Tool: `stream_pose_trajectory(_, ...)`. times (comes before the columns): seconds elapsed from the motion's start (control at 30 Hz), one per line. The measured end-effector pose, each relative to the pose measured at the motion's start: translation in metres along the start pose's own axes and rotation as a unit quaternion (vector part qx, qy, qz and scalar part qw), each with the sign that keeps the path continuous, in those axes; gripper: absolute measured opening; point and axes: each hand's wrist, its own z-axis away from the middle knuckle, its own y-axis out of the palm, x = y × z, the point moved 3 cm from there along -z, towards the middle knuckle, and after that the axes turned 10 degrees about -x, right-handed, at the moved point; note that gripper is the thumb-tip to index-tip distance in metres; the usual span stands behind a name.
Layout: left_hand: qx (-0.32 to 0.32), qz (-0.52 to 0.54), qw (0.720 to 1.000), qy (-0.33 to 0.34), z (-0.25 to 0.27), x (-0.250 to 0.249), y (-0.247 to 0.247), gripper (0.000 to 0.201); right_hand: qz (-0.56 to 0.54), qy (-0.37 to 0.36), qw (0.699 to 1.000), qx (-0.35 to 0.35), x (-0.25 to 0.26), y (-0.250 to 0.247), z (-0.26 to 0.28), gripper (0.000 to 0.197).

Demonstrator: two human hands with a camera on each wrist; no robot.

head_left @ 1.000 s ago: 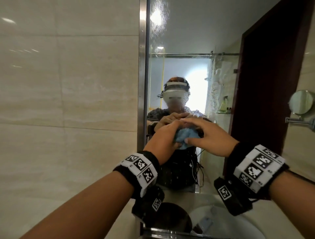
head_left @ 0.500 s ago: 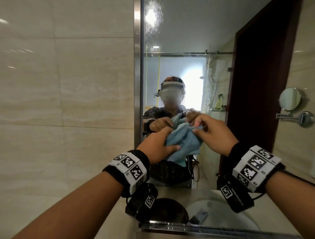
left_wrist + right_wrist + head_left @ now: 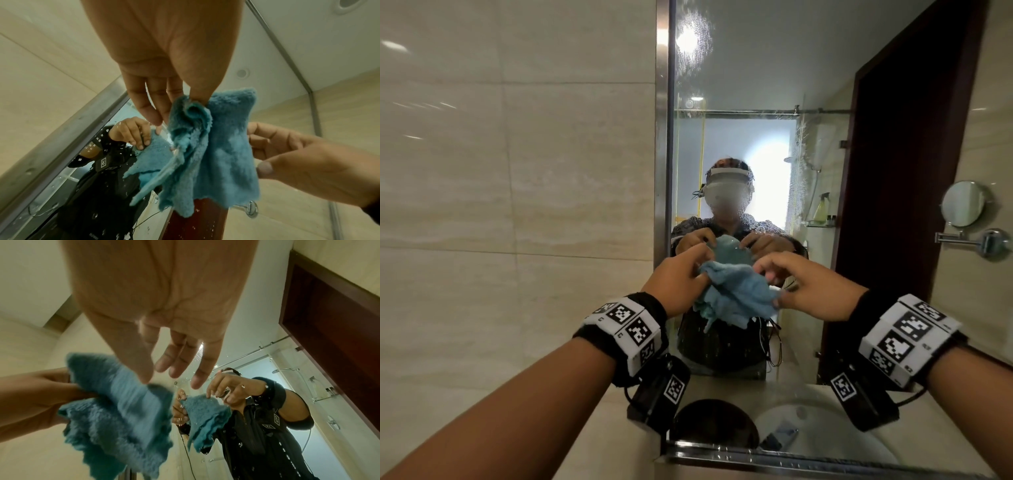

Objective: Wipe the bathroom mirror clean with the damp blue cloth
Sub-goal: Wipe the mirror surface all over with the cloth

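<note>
The blue cloth (image 3: 736, 294) hangs crumpled at chest height just in front of the mirror (image 3: 756, 68), whose glass carries water droplets. My left hand (image 3: 681, 281) pinches the cloth's upper left part between thumb and fingers. My right hand (image 3: 808, 284) is at the cloth's right edge with fingers spread and only the thumb touching it. From the left wrist the cloth (image 3: 222, 146) dangles under my left hand (image 3: 168, 65), with the right hand (image 3: 308, 162) beside it. The right wrist view shows my right hand (image 3: 164, 321) loose above the blurred cloth (image 3: 115, 402) and my left hand (image 3: 30, 399) gripping it.
A steel frame (image 3: 662, 137) edges the mirror on the left, beside a beige tiled wall (image 3: 517, 205). A small round mirror on a metal arm (image 3: 962, 204) sticks out at the right. The basin (image 3: 825, 428) shows reflected at the bottom.
The cloth, bunched tight between both hands a second ago, has been pulled open and now hangs loose. My hands have drawn slightly apart, and the right hand's fingers have loosened.
</note>
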Motion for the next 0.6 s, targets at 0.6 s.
stream_pose_trajectory(0.6,0.027,0.162,0.986,0.034,0.0,-0.009,-0.014,0.021,-0.015,0.046,0.996,-0.077,0.004,0.021,-0.016,0.023)
